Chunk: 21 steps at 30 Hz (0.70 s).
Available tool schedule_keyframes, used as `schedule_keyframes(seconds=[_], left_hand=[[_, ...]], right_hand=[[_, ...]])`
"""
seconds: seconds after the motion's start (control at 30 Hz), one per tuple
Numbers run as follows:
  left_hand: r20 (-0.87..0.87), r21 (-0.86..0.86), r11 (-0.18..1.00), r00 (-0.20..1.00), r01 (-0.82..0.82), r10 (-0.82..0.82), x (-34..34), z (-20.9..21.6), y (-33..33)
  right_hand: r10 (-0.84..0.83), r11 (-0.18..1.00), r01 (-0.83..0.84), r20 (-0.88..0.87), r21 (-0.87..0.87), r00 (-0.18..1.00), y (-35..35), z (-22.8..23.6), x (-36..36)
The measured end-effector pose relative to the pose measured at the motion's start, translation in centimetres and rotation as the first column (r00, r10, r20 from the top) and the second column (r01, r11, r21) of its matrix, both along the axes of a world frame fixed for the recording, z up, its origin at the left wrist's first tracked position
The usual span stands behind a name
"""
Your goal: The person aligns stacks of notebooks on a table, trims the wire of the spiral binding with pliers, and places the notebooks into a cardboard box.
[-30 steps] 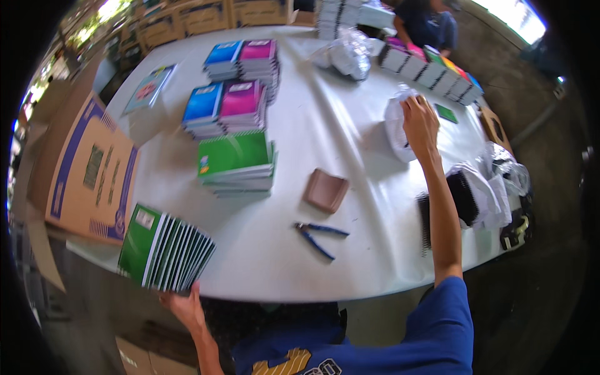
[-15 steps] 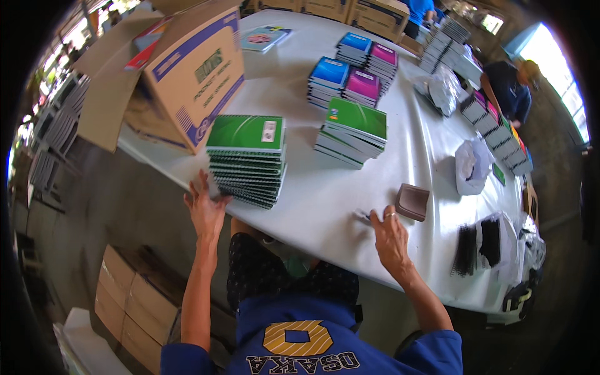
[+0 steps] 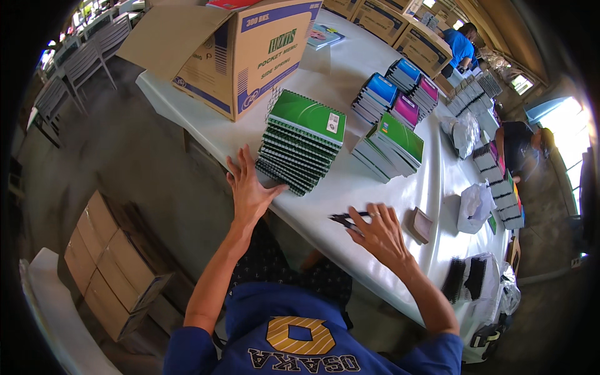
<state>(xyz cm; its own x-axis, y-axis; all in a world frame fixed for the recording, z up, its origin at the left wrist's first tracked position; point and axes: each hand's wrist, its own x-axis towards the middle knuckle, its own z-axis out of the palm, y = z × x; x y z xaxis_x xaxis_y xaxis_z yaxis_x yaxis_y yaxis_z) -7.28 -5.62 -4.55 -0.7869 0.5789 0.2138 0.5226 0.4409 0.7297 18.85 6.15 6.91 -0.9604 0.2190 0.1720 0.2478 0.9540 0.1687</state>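
A tall stack of green spiral notebooks (image 3: 299, 140) stands near the table's front edge, wire bindings toward me. My left hand (image 3: 252, 194) is open at its lower left corner, fingers spread and thumb stretched along the bottom; whether it touches the stack I cannot tell. Over the table to the right, my right hand (image 3: 380, 234) holds a small black tool with two thin arms (image 3: 349, 219) between thumb and fingers. Its exact kind is unclear. A second green notebook stack (image 3: 394, 147), leaning unevenly, sits farther right. Beside my right hand lies a small brown open tray-like piece (image 3: 420, 225).
An open cardboard carton (image 3: 250, 59) stands left behind the green stack. Blue notebooks (image 3: 377, 92) and magenta notebooks (image 3: 405, 111) are piled farther back. Along the right are a white plastic bag (image 3: 476, 209) and black wire bindings (image 3: 455, 279). People work at the far side.
My view has turned, so the table appears shifted. My right hand has moved left with the black tool, away from the brown piece. My left hand stays by the green stack.
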Motion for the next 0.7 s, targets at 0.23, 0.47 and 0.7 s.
schedule_keyframes(seconds=[0.23,0.47,0.7], left_hand=[[0.128,0.085,0.996,0.992,0.012,-0.023,0.9,0.4,0.3],[0.114,0.115,0.993,0.993,0.001,-0.014,1.0,0.4,0.0],[0.106,0.104,0.995,0.994,0.003,-0.014,1.0,0.4,0.0]], right_hand=[[0.342,0.859,-0.388,0.191,0.334,0.920,0.7,2.1,-7.6],[0.425,0.746,-0.528,0.319,0.406,0.847,0.3,2.6,-9.5],[0.456,0.727,-0.580,0.374,0.367,0.808,-1.5,3.0,-11.4]])
